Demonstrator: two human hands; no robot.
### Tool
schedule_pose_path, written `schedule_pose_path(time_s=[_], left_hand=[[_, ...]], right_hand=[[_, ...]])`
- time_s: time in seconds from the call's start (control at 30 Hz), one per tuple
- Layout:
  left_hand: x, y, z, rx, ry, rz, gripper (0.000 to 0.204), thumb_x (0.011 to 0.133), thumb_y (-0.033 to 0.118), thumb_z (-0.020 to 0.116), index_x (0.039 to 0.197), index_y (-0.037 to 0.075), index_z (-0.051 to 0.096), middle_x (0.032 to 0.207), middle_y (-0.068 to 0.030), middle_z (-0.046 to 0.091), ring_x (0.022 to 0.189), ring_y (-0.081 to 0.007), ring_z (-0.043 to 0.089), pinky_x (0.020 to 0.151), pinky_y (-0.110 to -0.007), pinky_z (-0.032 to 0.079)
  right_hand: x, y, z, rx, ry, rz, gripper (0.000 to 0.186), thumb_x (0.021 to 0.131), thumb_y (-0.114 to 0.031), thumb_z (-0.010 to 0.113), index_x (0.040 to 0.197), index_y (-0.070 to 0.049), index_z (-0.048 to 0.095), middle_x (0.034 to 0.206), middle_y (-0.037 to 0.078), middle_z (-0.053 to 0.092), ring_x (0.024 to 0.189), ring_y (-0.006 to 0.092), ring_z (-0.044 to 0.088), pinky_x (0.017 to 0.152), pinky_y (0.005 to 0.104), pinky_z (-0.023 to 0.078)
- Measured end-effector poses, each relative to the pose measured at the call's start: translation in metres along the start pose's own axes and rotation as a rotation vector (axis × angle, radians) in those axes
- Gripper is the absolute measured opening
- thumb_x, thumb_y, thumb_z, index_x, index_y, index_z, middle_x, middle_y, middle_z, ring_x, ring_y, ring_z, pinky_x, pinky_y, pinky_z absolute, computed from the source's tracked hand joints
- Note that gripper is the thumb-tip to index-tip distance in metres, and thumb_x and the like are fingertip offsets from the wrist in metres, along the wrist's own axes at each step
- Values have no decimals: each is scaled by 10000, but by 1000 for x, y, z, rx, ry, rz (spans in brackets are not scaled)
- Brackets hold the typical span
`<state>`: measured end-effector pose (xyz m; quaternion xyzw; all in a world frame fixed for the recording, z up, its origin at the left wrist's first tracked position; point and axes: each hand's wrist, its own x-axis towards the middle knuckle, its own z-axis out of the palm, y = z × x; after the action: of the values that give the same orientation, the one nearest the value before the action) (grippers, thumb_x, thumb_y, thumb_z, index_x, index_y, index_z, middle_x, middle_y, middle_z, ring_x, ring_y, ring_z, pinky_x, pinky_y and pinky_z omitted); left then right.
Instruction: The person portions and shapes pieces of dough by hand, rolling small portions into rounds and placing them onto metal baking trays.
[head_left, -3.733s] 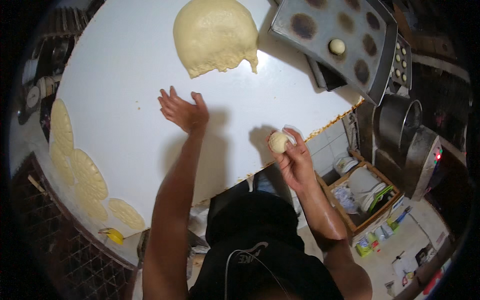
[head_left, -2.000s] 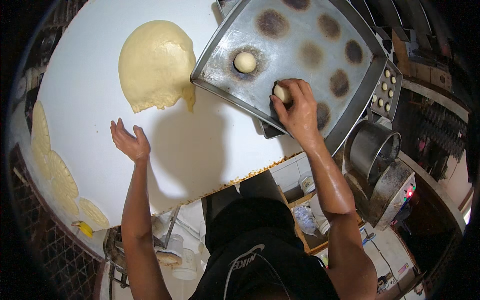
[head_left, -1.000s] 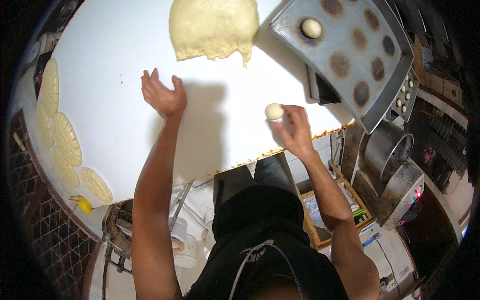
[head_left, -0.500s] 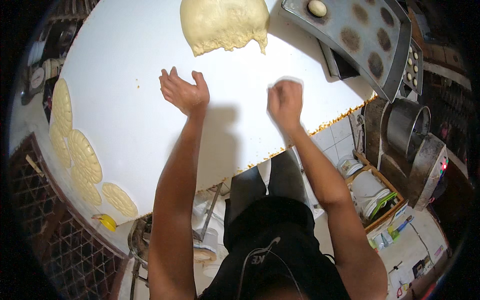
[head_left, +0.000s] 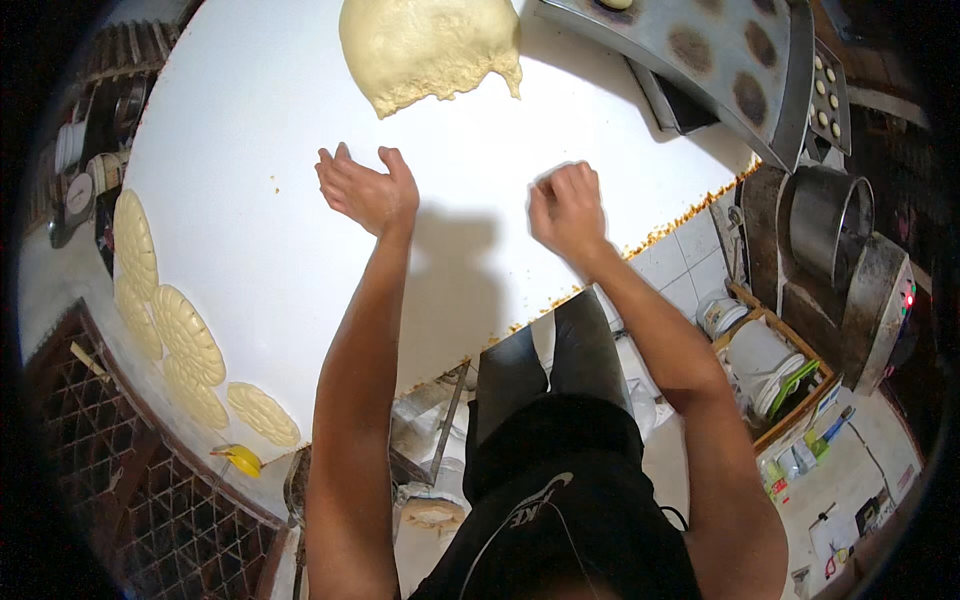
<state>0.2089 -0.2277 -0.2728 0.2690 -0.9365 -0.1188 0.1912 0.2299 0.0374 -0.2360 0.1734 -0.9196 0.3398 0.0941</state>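
Observation:
Above the white tabletop (head_left: 270, 300), my left hand (head_left: 372, 192) is held with its fingers stretched and the thumb apart, and nothing shows in it. My right hand (head_left: 568, 215) is curled, knuckles up, close to the table's near edge on the right; whatever lies under its fingers is hidden. A large lump of pale yellow dough (head_left: 430, 50) with a ragged near edge rests at the far middle, beyond both hands. To the far right, a metal baking tray (head_left: 640, 48) with dark round marks carries a small dough ball (head_left: 615, 3), cut off by the picture's top.
Several flat, patterned dough pieces (head_left: 190, 335) lie along the left edge, near a yellow tool (head_left: 240, 460). Another tray (head_left: 828, 100) with small dough balls sits at the far right. Below it are a metal pot (head_left: 832, 225) and a wooden crate (head_left: 775, 400) with containers.
My view has shifted slightly, so the dough lump and tray sit higher and further left. The right hand, blurred before, is still curled; the left keeps its open shape.

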Motion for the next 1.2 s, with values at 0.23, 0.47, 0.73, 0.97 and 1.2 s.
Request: schedule_pose_path(time_s=[0.23, 0.47, 0.73, 0.97, 1.2], left_hand=[[0, 0, -2, 1, 2, -22, 667, 941, 330, 637, 1463, -59, 491, 1585, -297, 410, 1509, -445, 333, 1243, -588, 247], [0, -5, 4, 55, -5, -10, 656, 943, 328, 648, 1455, -50, 489, 1597, -286, 397, 1518, -442, 317, 1243, -586, 250], [1, -4, 2, -23, 3, -16, 649, 941, 323, 655, 1450, -39, 480, 1597, -278, 400, 1517, -441, 318, 1251, -582, 230], [4, -2, 4, -4, 6, -6, 654, 936, 325, 658, 1455, -25, 471, 1603, -278, 397, 1527, -444, 301, 1251, -591, 234], [3, -5, 0, 26, 7, -28, 632, 938, 307, 657, 1448, -28, 495, 1613, -260, 392, 1538, -414, 299, 1256, -583, 230]], right_hand=[[-62, -2, -8, 329, -255, -233, 150, 834, -32, 767, 913, -54, 641, 962, 119, 662, 939, 339, 639, 849, 465, 503], [-107, -42, 20, 328, -224, -379, 156, 813, -35, 734, 882, -70, 599, 932, 99, 638, 886, 343, 591, 790, 474, 457], [-112, -74, 39, 363, -300, -170, 172, 769, -21, 751, 868, -51, 613, 936, 125, 621, 965, 349, 616, 898, 483, 488], [-107, -114, 52, 321, -271, -36, 232, 796, -54, 759, 1002, -47, 652, 1097, 144, 632, 1111, 374, 612, 979, 507, 498], [-126, -84, 8, 200, -341, -61, 272, 766, -91, 788, 992, -55, 641, 1094, 138, 642, 1058, 363, 614, 911, 484, 500]])
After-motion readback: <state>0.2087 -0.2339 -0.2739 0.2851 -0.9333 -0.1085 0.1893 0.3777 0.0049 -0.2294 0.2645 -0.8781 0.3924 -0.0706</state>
